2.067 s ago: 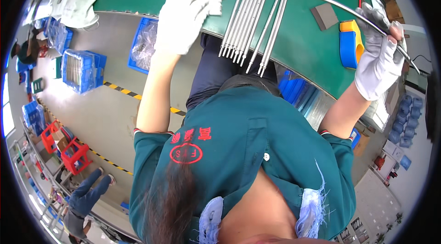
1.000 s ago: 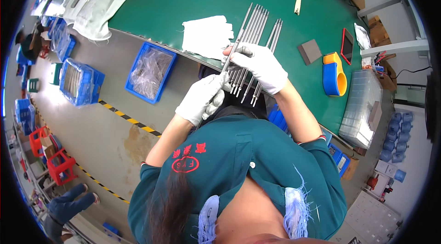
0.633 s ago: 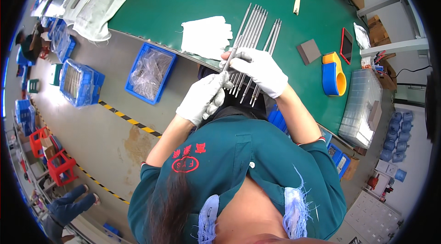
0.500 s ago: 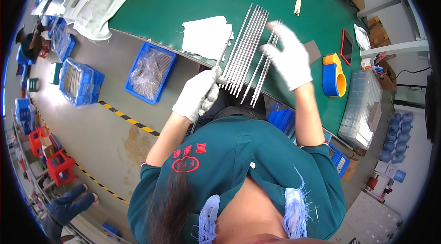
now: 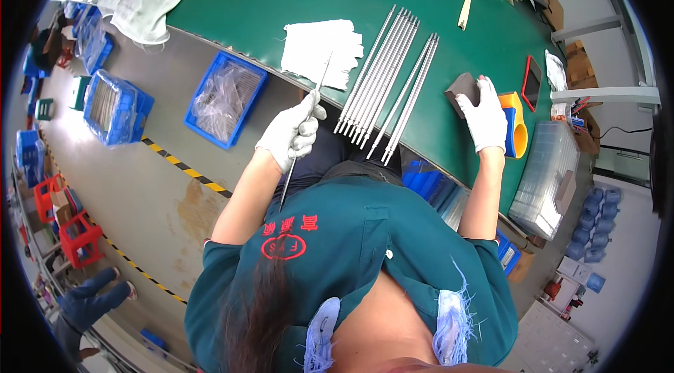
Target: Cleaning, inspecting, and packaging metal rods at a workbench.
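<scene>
In my gloved left hand (image 5: 291, 136) is a thin metal rod (image 5: 286, 187), gripped around its middle; its upper end crosses a white cloth (image 5: 316, 50) and its lower end points toward my shirt. My gloved right hand (image 5: 488, 119) has its thumb and fingers at a grey-brown block (image 5: 461, 89), which looks tilted on the green table (image 5: 246, 4). Between my hands lies a group of parallel metal rods (image 5: 375, 82). A pair of similar rods (image 5: 414, 96) lies slightly apart, to their right.
Beside my right hand stands a blue and yellow tape dispenser (image 5: 519, 131). Farther off are a cream-handled cutter (image 5: 464, 13) and a red-edged phone (image 5: 529, 84). Clear plastic trays (image 5: 544, 176) stand at the right edge. A blue crate (image 5: 226, 99) sits on the floor at left.
My right hand has moved right and nearer, from above the rods to the block, which now sits tilted. The left hand has shifted left, its rod swinging steeper.
</scene>
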